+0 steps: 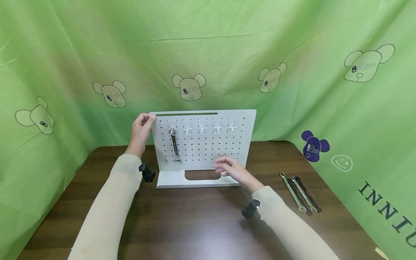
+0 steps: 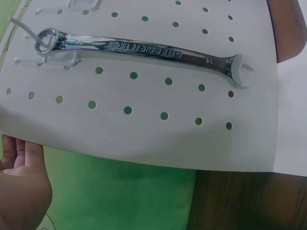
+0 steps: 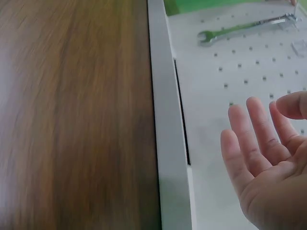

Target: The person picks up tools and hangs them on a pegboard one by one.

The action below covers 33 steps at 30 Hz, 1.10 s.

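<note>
Since loose wrenches (image 1: 299,196) at 4 o'clock look hefty, stiff and slick, grab mid-shaft imo. Tabletop (image 1: 195,224) edge close on their 3 o'clock side; more elbow room toward 6. Right hand (image 1: 236,171) in front of pegboard (image 1: 211,147), at its 4 o'clock, fingers loose, nothing held. Left hand (image 1: 141,130) grips 10 o'clock corner. Hung wrench (image 2: 134,48) at 9, ring on hook (image 2: 24,28).

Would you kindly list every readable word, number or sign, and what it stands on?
"GREENER": hanging silver metal wrench; adjoining characters unclear.
"14": same wrench, near open end.
"INNI", then a clipped letter: green fabric curtain.
White smiling face: same curtain.
Outlined and purple cartoon animal prints: lettering too small.
</note>
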Tool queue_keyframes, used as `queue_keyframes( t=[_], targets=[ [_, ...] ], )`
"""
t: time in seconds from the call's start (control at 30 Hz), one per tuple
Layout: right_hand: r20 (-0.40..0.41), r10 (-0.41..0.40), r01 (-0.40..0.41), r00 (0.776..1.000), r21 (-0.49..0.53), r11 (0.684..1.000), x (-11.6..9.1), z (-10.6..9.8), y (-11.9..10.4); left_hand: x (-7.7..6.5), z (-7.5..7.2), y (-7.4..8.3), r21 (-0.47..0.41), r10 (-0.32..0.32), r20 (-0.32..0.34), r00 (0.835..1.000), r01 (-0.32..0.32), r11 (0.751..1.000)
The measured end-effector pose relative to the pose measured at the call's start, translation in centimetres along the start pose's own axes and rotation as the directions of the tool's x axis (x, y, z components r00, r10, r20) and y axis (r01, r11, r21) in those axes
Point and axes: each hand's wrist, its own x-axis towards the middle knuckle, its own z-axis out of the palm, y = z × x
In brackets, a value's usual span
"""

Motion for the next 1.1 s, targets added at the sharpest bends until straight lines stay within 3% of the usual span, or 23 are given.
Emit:
queue_keyframes(
  t=[0.63, 1.1],
  targets=[
    [-0.063, -0.014, 0.008, 0.998, -0.088, 0.996, -3.9, -5.7, 2.1, 0.1, 0.1, -0.1, -0.032, -0.005, -0.020, 1.000, 0.004, 0.999],
    [-0.124, 0.029, -0.045, 0.992, -0.134, 0.990, -7.5, -10.6, 4.3, 0.2, 0.1, -0.3, -0.026, -0.009, -0.015, 1.000, 0.008, 1.000]
  ],
)
